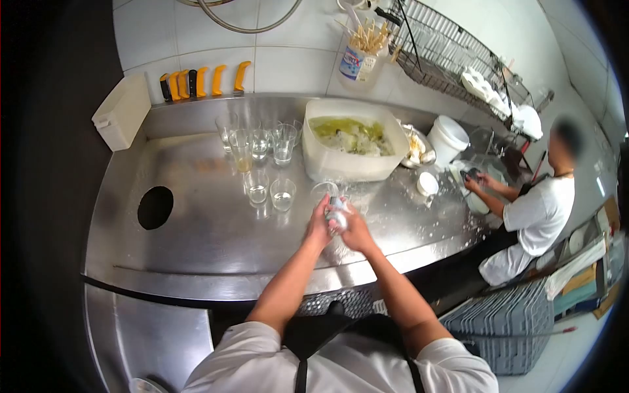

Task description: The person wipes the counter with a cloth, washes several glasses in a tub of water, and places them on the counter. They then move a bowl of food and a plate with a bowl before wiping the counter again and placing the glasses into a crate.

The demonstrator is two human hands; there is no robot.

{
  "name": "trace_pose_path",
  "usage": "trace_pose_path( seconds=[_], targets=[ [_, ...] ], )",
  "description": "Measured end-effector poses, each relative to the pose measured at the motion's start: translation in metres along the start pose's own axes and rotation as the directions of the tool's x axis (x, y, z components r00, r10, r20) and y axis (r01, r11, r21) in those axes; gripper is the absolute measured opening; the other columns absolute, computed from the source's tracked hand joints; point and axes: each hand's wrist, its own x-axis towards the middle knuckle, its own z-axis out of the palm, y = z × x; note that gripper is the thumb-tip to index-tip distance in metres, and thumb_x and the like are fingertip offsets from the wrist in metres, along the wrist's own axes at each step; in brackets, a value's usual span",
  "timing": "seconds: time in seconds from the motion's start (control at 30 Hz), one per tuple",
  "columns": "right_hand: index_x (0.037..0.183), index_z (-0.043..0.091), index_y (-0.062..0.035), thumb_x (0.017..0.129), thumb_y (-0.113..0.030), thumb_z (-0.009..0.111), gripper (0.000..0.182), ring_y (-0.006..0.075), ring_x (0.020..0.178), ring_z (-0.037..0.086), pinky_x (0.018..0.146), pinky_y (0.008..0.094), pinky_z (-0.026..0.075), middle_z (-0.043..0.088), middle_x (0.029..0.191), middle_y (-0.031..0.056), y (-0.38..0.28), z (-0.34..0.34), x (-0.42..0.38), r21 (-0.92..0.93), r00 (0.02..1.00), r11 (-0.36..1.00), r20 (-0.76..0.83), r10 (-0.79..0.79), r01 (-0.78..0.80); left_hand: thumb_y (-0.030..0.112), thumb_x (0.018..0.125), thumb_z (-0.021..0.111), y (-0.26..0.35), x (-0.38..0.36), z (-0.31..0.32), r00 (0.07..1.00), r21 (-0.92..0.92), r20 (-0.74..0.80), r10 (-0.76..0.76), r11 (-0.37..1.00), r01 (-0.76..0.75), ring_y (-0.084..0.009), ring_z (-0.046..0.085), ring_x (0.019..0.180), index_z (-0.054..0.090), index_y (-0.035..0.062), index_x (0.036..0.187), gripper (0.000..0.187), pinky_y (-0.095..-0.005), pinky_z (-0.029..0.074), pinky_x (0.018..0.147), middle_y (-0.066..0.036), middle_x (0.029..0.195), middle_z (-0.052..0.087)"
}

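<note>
Close together over the steel counter (216,242), my left hand (319,221) and my right hand (356,229) are closed around a foamy grey-and-white wad (337,213). White suds cover it and my fingers; whether a glass is inside it I cannot tell. Just beyond my fingertips stands a clear glass (324,188), partly hidden by them. To its left are two short glasses (283,195), with several taller glasses (242,154) grouped behind. A large whitish plastic tub (350,168) of greenish, sudsy water sits behind my hands.
Orange- and black-handled knives (196,83) line the back wall near a beige bin (122,111). A round hole (155,208) opens at the left. At right are a white bucket (449,139), a small cup (427,185) and a person (540,209) handling something dark. A wire rack (452,52) hangs above.
</note>
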Motion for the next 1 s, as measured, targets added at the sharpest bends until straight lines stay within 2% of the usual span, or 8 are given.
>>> trace_pose_path(
  seconds=[0.2, 0.3, 0.4, 0.5, 0.67, 0.77, 0.87, 1.0],
  targets=[
    [0.121, 0.055, -0.0001, 0.092, -0.027, 0.068, 0.042, 0.0249, 0.102, 0.060, 0.089, 0.0359, 0.046, 0.065, 0.110, 0.0160, 0.057, -0.058, 0.077, 0.643, 0.958, 0.732, 0.007, 0.288, -0.225, 0.026, 0.077, 0.082, -0.016, -0.007, 0.022, 0.994, 0.539, 0.058, 0.095, 0.835, -0.112, -0.0214, 0.067, 0.091, 0.036, 0.0080, 0.145, 0.084, -0.0385, 0.055, 0.076, -0.013, 0.118, 0.064],
    [0.113, 0.057, -0.0010, 0.093, -0.029, 0.066, 0.035, 0.0180, 0.087, 0.058, 0.079, 0.0342, 0.047, 0.066, 0.098, 0.0110, 0.066, -0.073, 0.063, 0.429, 0.982, 0.887, 0.003, 0.189, -0.172, 0.030, 0.065, 0.090, -0.009, 0.006, 0.009, 0.802, 0.878, 0.466, 0.374, -0.079, -0.473, -0.0278, 0.066, 0.105, 0.035, 0.0070, 0.146, 0.100, -0.0395, 0.052, 0.090, -0.017, 0.122, 0.064],
    [0.119, 0.060, -0.0033, 0.093, -0.029, 0.067, 0.037, 0.0245, 0.087, 0.066, 0.083, 0.0382, 0.050, 0.070, 0.099, 0.0140, 0.042, -0.096, 0.042, 0.169, 0.975, 0.961, 0.072, 0.210, -0.219, 0.029, 0.059, 0.091, -0.008, 0.011, -0.003, 0.912, 0.937, 0.328, 0.247, 0.037, -0.347, -0.0328, 0.062, 0.114, 0.035, 0.0072, 0.146, 0.105, -0.0398, 0.048, 0.099, -0.018, 0.122, 0.065],
    [0.130, 0.058, -0.0072, 0.093, -0.037, 0.065, 0.048, 0.0321, 0.107, 0.065, 0.098, 0.0422, 0.047, 0.067, 0.118, 0.0193, 0.104, -0.073, 0.012, 0.101, 0.912, 0.952, 0.272, -0.307, 0.290, 0.027, 0.057, 0.089, -0.004, 0.005, -0.010, 0.894, 0.919, 0.393, 0.215, -0.124, -0.374, -0.0319, 0.063, 0.113, 0.043, 0.0081, 0.140, 0.097, -0.0400, 0.049, 0.098, -0.015, 0.117, 0.068],
    [0.136, 0.054, -0.0097, 0.090, -0.052, 0.062, 0.063, 0.0319, 0.122, 0.053, 0.103, 0.0403, 0.041, 0.056, 0.130, 0.0237, 0.071, -0.080, -0.017, 0.055, 0.774, 0.996, 0.627, -0.091, 0.072, 0.028, 0.052, 0.087, -0.026, -0.002, 0.011, 0.841, 0.788, 0.530, 0.111, -0.431, -0.440, -0.0334, 0.063, 0.109, 0.052, 0.0077, 0.132, 0.089, -0.0409, 0.051, 0.094, -0.015, 0.119, 0.066],
    [0.116, 0.066, -0.0066, 0.087, -0.050, 0.068, 0.052, 0.0261, 0.093, 0.068, 0.080, 0.0398, 0.053, 0.071, 0.101, 0.0205, 0.071, -0.067, -0.008, 0.327, 0.828, 0.838, 0.509, 0.233, -0.437, 0.029, 0.049, 0.088, -0.054, 0.010, 0.006, 0.709, 0.683, 0.643, 0.291, -0.636, -0.359, -0.0334, 0.063, 0.108, 0.054, 0.0082, 0.128, 0.088, -0.0408, 0.050, 0.094, -0.013, 0.119, 0.065],
    [0.088, 0.068, -0.0053, 0.082, -0.046, 0.076, 0.041, 0.0250, 0.078, 0.068, 0.079, 0.0405, 0.051, 0.072, 0.083, 0.0112, 0.062, -0.069, -0.006, 0.309, 0.930, 0.885, 0.232, 0.285, -0.349, 0.030, 0.050, 0.089, -0.060, 0.020, 0.008, 0.610, 0.680, 0.670, 0.423, -0.680, -0.275, -0.0340, 0.063, 0.106, 0.053, 0.0076, 0.128, 0.089, -0.0408, 0.049, 0.095, -0.013, 0.118, 0.065],
    [0.093, 0.067, -0.0077, 0.072, -0.054, 0.080, 0.053, 0.0352, 0.076, 0.065, 0.090, 0.0469, 0.045, 0.069, 0.079, 0.0106, 0.093, -0.103, -0.014, 0.027, 0.986, 0.986, 0.034, -0.164, 0.163, 0.025, 0.053, 0.089, -0.092, 0.033, 0.020, 0.662, 0.827, 0.557, 0.502, -0.409, -0.386, -0.0355, 0.061, 0.106, 0.050, 0.0062, 0.128, 0.087, -0.0437, 0.048, 0.094, -0.015, 0.113, 0.063]
  ],
)
